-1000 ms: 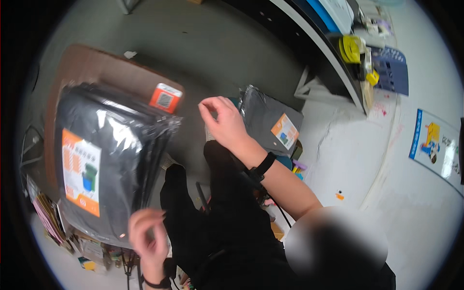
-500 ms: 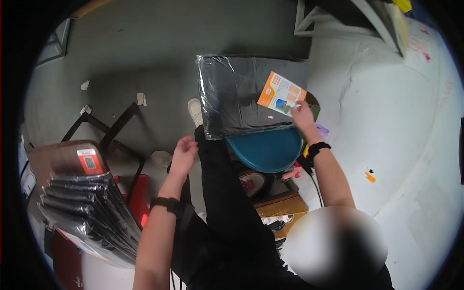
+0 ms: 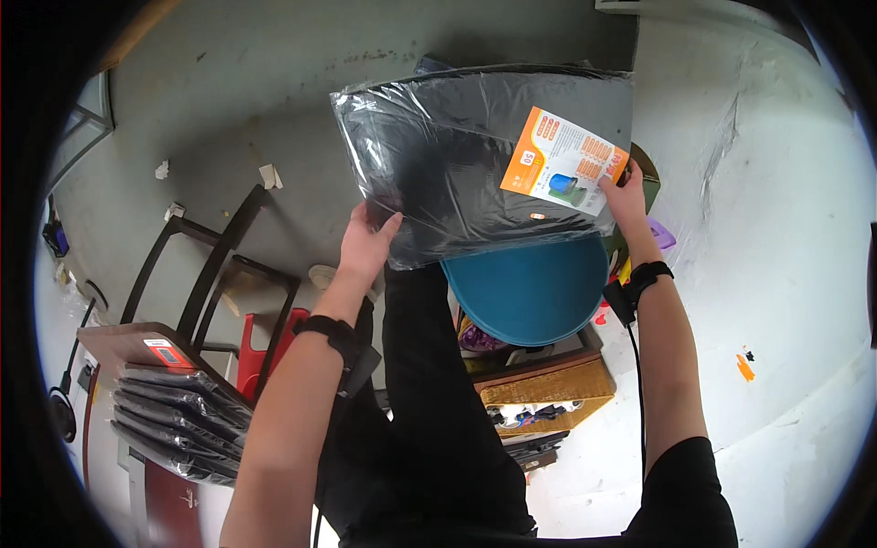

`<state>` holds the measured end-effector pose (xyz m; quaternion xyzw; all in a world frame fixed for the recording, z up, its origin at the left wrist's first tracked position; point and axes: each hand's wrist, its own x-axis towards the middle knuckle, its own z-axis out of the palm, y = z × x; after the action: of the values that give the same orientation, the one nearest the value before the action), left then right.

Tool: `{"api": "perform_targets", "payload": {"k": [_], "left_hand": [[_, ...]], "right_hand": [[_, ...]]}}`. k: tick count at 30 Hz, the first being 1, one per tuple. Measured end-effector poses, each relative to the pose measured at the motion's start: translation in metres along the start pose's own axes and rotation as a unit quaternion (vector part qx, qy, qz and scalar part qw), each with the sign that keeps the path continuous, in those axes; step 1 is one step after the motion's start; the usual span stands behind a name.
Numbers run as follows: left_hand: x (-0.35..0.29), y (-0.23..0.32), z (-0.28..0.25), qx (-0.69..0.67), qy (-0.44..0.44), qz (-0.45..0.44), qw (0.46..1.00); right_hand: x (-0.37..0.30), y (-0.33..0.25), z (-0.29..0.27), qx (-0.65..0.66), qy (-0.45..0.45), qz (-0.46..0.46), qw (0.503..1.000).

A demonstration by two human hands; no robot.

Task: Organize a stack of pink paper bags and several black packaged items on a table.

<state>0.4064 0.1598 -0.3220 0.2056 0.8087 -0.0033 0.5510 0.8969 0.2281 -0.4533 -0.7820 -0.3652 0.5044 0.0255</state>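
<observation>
A flat pack of black plastic bags (image 3: pixel 438 155) in shiny clear film spans the space in front of me. On its right part lies an orange and white printed card (image 3: pixel 559 160) with a picture of a blue bin. My left hand (image 3: pixel 368 239) grips the pack's near left edge, thumb on top. At the right end my right hand (image 3: pixel 627 199) is closed on the pack's edge beside the card's corner. Below the pack's near edge shows a round blue seat or lid (image 3: pixel 530 292), partly covered.
To the left, several similar black packs (image 3: pixel 178 425) are stacked against a brown wooden board (image 3: pixel 123 342). Near them are a dark chair frame (image 3: pixel 206 274) and a red plastic stool (image 3: pixel 260 352). A woven basket (image 3: pixel 553 397) stands right of my legs, by the white wall (image 3: pixel 767 274).
My left hand, apart from the pack before, has come onto its left edge. The pack and card have turned slightly and look nearer. My right hand has shifted right, to the pack's edge.
</observation>
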Motion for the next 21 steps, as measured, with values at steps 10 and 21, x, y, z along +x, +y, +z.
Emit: {"api": "perform_targets", "payload": {"k": [10,21], "left_hand": [[-0.09,0.032,0.045,-0.017,0.049,0.184,0.982],[-0.184,0.057,0.053,-0.05,0.149,0.153,0.976]], "right_hand": [[0.001,-0.005,-0.042,0.016,0.029,0.017,0.999],[-0.011,0.024,-0.072,0.114,-0.018,-0.063,0.991]]}}
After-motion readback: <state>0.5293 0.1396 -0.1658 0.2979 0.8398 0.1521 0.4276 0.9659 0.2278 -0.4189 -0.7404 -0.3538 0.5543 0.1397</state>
